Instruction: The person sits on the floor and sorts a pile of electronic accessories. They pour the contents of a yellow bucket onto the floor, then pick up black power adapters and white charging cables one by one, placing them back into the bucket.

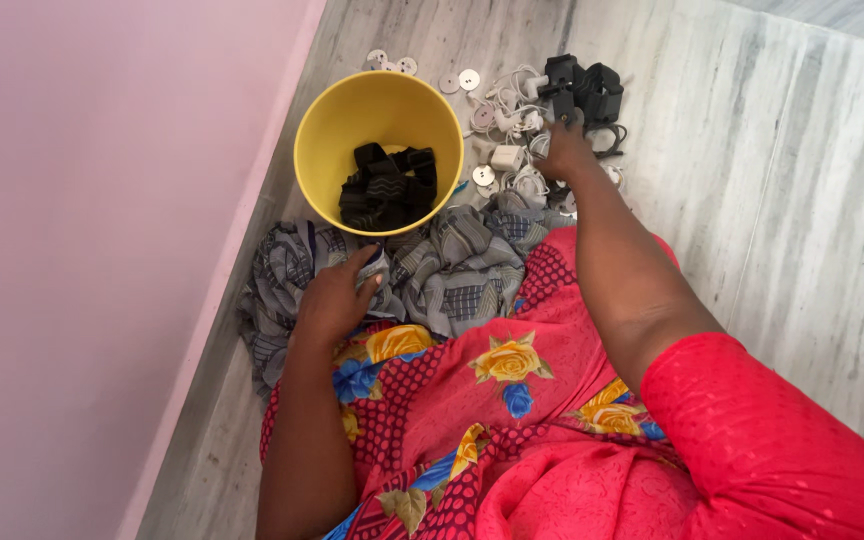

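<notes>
On a grey marble floor beside a pink wall, the right hand grips a black strap in the far pile of white cables and discs, while the left hand clenches grey cloth just near of a yellow bucket holding black straps.

My right hand reaches into the pile of white cables and black straps on the floor. My left hand rests on grey checked cloth, just beside the yellow bucket.

Right hand stretched far forward, fingers curled down; left hand rests near the lap, fingers bent.
</notes>
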